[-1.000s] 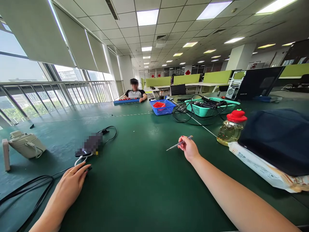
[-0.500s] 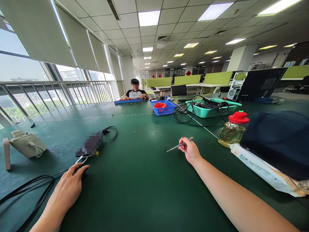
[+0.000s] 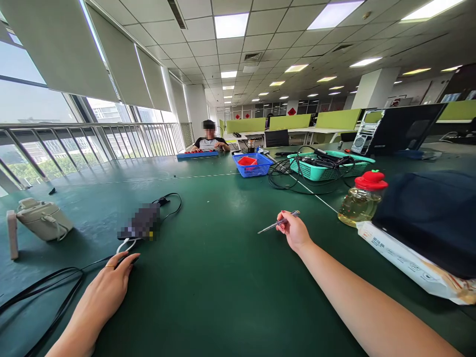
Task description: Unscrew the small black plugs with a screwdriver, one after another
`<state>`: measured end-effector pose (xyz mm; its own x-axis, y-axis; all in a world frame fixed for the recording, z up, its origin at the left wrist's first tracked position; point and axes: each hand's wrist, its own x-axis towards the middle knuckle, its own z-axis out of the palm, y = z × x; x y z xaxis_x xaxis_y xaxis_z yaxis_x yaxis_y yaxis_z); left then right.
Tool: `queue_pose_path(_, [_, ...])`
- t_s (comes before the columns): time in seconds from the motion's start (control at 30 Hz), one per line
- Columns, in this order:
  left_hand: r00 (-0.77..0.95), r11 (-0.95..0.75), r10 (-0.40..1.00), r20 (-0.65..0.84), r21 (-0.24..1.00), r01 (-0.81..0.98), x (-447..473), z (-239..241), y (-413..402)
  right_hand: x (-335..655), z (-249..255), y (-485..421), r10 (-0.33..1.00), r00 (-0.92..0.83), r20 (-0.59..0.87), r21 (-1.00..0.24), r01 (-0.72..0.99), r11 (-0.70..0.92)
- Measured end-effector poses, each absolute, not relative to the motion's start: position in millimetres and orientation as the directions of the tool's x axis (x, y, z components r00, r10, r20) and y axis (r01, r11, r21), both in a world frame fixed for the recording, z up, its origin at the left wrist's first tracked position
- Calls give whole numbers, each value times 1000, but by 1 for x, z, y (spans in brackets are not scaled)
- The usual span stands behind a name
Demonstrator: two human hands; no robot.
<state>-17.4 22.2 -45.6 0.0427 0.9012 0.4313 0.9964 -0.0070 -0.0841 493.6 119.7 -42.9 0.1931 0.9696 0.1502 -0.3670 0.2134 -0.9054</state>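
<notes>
The right hand [image 3: 292, 231] has its fingers closed around a slim screwdriver [image 3: 269, 227] over the green table [image 3: 208, 297], its tip pointing left, well apart from the left hand [image 3: 107, 283]. That left hand bends its fingers, slightly parted, over a small black object [image 3: 134, 260] just beside the white cable [image 3: 122, 245] of a pixelated dark device [image 3: 143, 220]; whether they grip that object I cannot tell

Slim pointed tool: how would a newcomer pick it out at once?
On the big green table, look right of centre for the right hand's grip. It holds the slim tool, thin shaft pointing left. Unlike the squat, red-lidded bottle farther right, it is straight, narrow and hand-held.
</notes>
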Motion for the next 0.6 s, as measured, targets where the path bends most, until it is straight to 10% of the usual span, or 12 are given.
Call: queue_pose_path(0.6, [68, -50, 896, 439, -52, 997, -12, -42, 22, 494, -43, 118, 970, 182, 159, -912, -350, 215])
